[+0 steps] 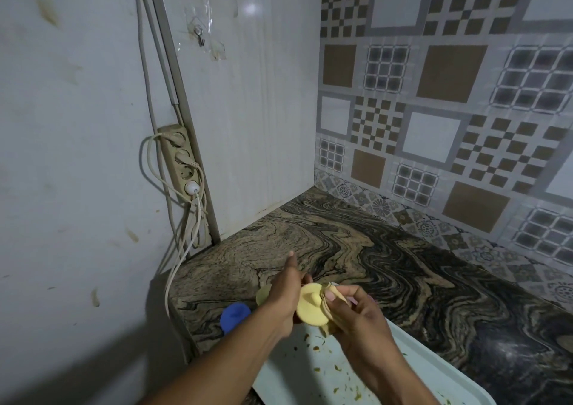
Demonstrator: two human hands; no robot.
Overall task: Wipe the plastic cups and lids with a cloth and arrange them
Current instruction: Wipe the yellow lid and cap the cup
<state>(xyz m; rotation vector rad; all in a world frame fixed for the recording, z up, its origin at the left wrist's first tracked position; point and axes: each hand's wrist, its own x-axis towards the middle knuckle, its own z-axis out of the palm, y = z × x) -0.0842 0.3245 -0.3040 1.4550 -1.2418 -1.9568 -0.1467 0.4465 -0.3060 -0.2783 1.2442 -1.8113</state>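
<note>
A round yellow lid (311, 308) is held up over the near end of the counter. My left hand (283, 296) grips its left edge, with one finger sticking out straight. My right hand (356, 314) pinches a pale yellow cloth (336, 293) against the lid's right side. Behind my left hand, part of another yellow lid (263, 294) shows on the counter. A blue lid (234, 316) lies to the left of it, near the counter's edge. No cups are in view.
A pale blue tray (412, 370) with green crumbs lies under my forearms at the front. The marbled counter (387, 265) runs back to a tiled wall. A power strip (181, 163) with dangling cords hangs on the left wall.
</note>
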